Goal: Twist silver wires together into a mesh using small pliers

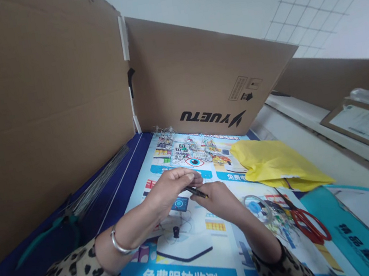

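My right hand (217, 200) is closed around a dark, slender, stick-like tool (197, 192) with a yellowish end. My left hand (174, 183) is beside it, thumb and fingers drawn together near the tool's other end. Whatever is pinched there is too small to make out. Below the hands, a small black piece (176, 231) with thin wire around it lies on the printed sheet (223, 257). Beyond them, a tangle of wire and small colourful pieces (210, 145) lies near the cardboard.
Cardboard panels (193, 65) wall the left and back. At left are a bundle of thin wires (102, 178) and a teal-handled tool (48, 236). On the right lie a yellow bag (278, 164), a clear ring-shaped roll (267, 209), red-handled scissors (308, 223) and a teal folder (351, 232).
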The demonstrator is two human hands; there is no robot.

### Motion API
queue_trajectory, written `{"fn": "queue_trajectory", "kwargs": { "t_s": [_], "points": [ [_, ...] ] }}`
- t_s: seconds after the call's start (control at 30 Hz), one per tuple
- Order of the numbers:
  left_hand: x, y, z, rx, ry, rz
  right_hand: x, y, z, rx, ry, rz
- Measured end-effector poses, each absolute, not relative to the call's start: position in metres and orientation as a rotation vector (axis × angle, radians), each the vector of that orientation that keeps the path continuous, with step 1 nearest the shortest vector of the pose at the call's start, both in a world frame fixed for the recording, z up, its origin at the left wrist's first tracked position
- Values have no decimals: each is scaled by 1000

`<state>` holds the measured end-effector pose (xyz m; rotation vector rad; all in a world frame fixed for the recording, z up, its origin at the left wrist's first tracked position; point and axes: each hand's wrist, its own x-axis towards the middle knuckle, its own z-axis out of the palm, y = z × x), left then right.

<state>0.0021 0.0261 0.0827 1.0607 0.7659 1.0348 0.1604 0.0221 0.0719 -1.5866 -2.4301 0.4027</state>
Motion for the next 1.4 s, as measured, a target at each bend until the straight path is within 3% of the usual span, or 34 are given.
{"fn": "queue_trajectory", "kwargs": {
  "t_s": [0.87, 1.13, 1.4],
  "points": [
    [-3, 45, 71, 1117, 890, 1144, 184, 39, 70, -1586, -2235, 443],
    [4, 41, 62, 1255, 996, 1051, 169, 38, 58, -1265, -1667, 1037],
    [1, 45, 59, 1209, 947, 1000, 170, 41, 53, -1221, -1564, 1136]
  ]
}}
